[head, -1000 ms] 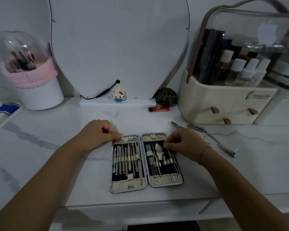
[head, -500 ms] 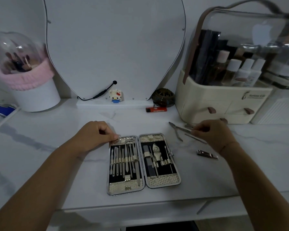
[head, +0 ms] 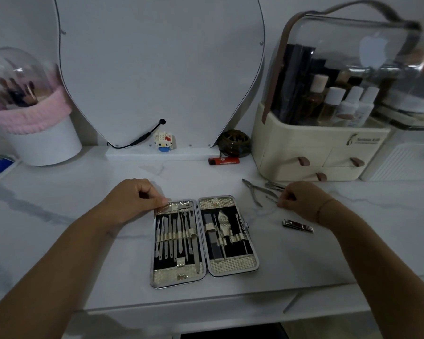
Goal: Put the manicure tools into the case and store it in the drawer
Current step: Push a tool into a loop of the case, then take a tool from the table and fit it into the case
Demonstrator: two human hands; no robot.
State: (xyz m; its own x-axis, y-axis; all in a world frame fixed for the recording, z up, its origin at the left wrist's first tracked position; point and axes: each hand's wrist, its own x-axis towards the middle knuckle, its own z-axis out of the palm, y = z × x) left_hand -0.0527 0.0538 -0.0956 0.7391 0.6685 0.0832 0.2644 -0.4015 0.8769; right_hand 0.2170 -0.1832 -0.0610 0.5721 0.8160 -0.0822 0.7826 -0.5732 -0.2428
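The manicure case [head: 233, 269] lies open flat on the white marble table, with several metal tools strapped into both halves. My left hand [head: 135, 199] rests curled on the case's top left corner and pins it down. My right hand [head: 301, 199] is to the right of the case, with its fingertips pinching a thin metal tool [head: 271, 198]. Cuticle nippers [head: 255, 190] lie loose just left of that hand. A nail clipper [head: 298, 225] lies on the table below my right wrist.
A cream cosmetics organiser [head: 311, 162] with small drawers stands at the back right. A red lighter [head: 223, 160], a dark round jar [head: 234, 143], a toy figure [head: 164, 141] and a mirror [head: 157, 69] line the back. A brush holder [head: 34, 133] stands at the left.
My right hand left the case's right half, moved right to the loose tools and now pinches a thin one. The left hand has stayed on the case's corner.
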